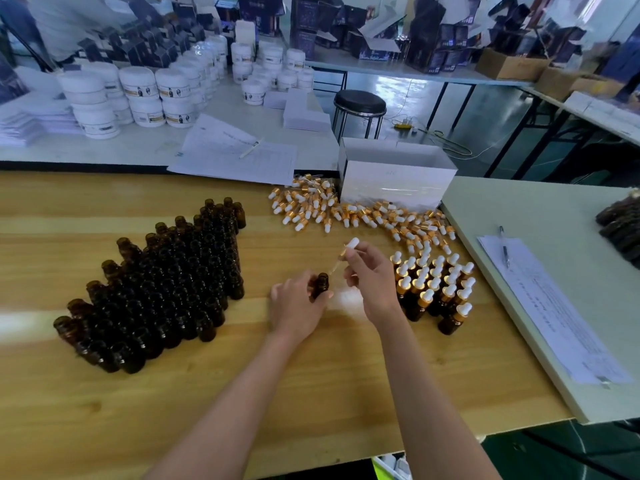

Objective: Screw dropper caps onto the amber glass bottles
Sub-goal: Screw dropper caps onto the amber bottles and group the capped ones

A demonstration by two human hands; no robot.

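My left hand (297, 304) grips an open amber glass bottle (320, 285) standing upright on the wooden table (311, 393). My right hand (372, 277) holds a dropper cap (348, 250) with a white bulb and gold collar, tilted, its glass tube pointing down toward the bottle's mouth. A large block of uncapped amber bottles (162, 289) stands to the left. Capped bottles (436, 289) stand in rows to the right of my right hand. Loose dropper caps (346, 211) lie in a heap at the far side of the table.
A white open box (394, 176) sits behind the heap of caps. Paper sheets with a pen (239, 152) lie at the back. A lighter table (554, 271) on the right carries a form and a pen (504, 245). White jars (138, 95) are stacked beyond.
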